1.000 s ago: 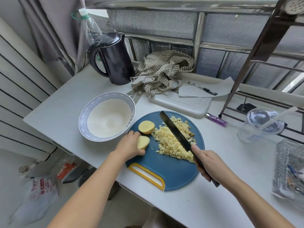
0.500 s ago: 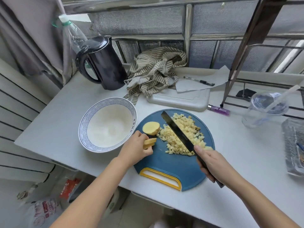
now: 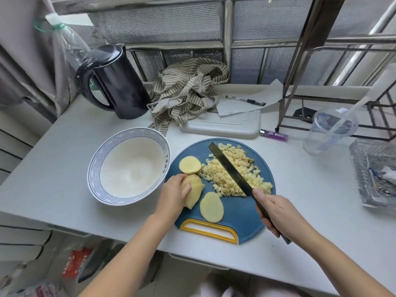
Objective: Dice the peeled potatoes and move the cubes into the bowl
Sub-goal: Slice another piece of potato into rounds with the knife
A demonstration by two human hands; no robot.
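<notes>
A round blue cutting board (image 3: 235,224) with a yellow handle lies at the table's front. On it sit a heap of potato cubes (image 3: 235,168), a potato half (image 3: 189,165) and one flat oval slice (image 3: 211,207). My left hand (image 3: 173,196) grips a stack of potato slices (image 3: 194,190) at the board's left edge. My right hand (image 3: 276,213) holds a knife (image 3: 229,168) by its dark handle, the blade slanting over the cubes. A white bowl (image 3: 128,133) with a blue patterned rim stands left of the board, with nothing in it.
A black kettle (image 3: 115,82) and a plastic bottle (image 3: 68,43) stand at the back left. A striped cloth (image 3: 188,91), a white board (image 3: 225,125), paper with a pen (image 3: 246,101), a purple lighter (image 3: 274,135), a plastic cup (image 3: 330,129) and a glass tray (image 3: 377,172) lie behind and right.
One slice has come off the stack in my left hand and now lies flat on the board near the handle. The knife has stayed over the cubes.
</notes>
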